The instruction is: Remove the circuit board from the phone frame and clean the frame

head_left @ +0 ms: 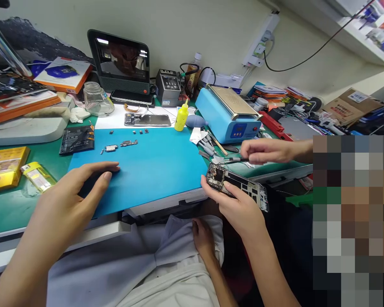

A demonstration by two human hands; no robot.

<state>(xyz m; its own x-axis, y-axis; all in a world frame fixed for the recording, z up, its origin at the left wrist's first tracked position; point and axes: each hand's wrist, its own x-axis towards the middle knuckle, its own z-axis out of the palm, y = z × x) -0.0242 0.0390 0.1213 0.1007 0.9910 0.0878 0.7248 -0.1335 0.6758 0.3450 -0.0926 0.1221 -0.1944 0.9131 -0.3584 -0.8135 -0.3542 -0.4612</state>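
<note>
Here, left hand (83,187) released, flat on blue mat (147,166), right hand (205,238) released on lap, phone frame (237,185) just beyond.

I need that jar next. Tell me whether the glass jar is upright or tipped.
Upright: the glass jar stands on its base, its open mouth facing up, behind the blue mat.

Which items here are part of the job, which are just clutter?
In use: phone frame, tweezers (co-worker's hands); blue mat under left hand; small parts on it.
Lying about: glass jar, yellow bottle, blue machine, battery.
</note>
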